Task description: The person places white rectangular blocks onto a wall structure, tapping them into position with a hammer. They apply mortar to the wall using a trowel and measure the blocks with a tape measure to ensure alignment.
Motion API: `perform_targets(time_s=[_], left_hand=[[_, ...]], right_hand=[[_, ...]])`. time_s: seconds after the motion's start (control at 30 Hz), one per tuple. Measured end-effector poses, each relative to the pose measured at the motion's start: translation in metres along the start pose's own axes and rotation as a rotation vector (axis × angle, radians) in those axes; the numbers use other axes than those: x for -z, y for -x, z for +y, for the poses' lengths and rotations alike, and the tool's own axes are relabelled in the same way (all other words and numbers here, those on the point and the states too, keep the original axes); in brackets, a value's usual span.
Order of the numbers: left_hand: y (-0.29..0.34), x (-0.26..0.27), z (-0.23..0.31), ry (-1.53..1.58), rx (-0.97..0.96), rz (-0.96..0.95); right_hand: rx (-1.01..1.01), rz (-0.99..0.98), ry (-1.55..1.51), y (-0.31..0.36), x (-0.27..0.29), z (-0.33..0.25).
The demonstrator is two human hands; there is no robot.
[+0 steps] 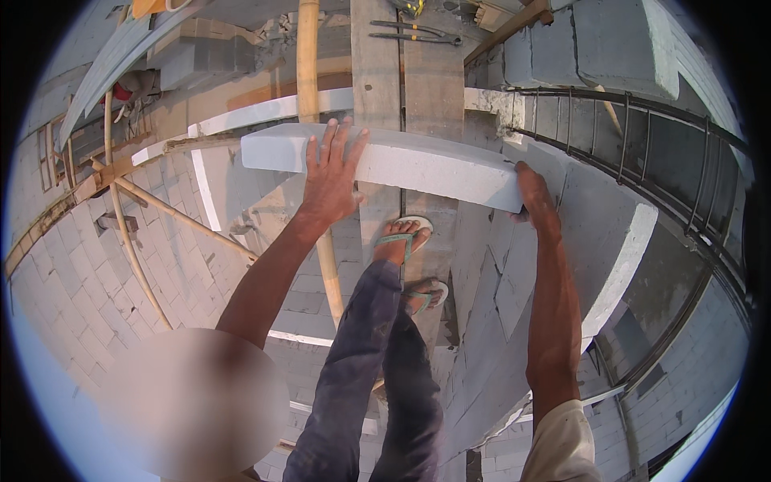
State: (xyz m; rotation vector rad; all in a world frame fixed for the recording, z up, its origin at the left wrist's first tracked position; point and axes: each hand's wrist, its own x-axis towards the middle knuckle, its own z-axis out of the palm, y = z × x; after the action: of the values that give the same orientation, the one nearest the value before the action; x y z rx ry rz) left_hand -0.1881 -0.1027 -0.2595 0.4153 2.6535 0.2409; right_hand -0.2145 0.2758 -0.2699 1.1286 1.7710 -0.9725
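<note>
A long pale-grey lightweight concrete block (438,171) lies crosswise in front of me, above the planks. My left hand (333,173) is laid over its left part, fingers spread across the upper edge and thumb by the lower edge. Round the right end of the block my right hand (536,197) is closed, with the fingertips partly hidden behind it. That end is close to a wall of similar blocks (594,217); whether they touch, I cannot tell. Under the block, my sandalled feet (405,241) stand on wooden planks (377,64).
Pincers with dark handles (414,36) lie on the far planks. A bamboo pole (308,60) runs beside the planks on the left. A steel rebar cage (634,104) lies along the right wall. More bamboo poles (177,213) cross at left, above a floor or wall of blocks far below.
</note>
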Motion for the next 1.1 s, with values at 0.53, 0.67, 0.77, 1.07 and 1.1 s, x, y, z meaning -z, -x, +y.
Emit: perform_targets(time_s=[0.53,0.67,0.77,1.07,1.1], left_hand=[[0.020,0.042,0.037,-0.222,-0.145,-0.365],[0.114,0.082,0.048,-0.131,0.001,-0.475],[0.205,0.138,0.056,-0.079,0.082,-0.505],[0.368,0.332,0.095,-0.090,0.064,-0.465],[0.368,0.348,0.100,-0.124,0.070,-0.446]], right_hand=[[0.169,-0.294,-0.458,0.190,-0.056,0.245],[0.029,-0.341,-0.314,0.334,-0.073,0.376],[0.264,-0.411,-0.066,0.436,-0.071,0.486],[0.354,-0.431,-0.120,0.601,-0.055,0.528],[0.174,-0.487,-0.261,0.589,-0.073,0.535]])
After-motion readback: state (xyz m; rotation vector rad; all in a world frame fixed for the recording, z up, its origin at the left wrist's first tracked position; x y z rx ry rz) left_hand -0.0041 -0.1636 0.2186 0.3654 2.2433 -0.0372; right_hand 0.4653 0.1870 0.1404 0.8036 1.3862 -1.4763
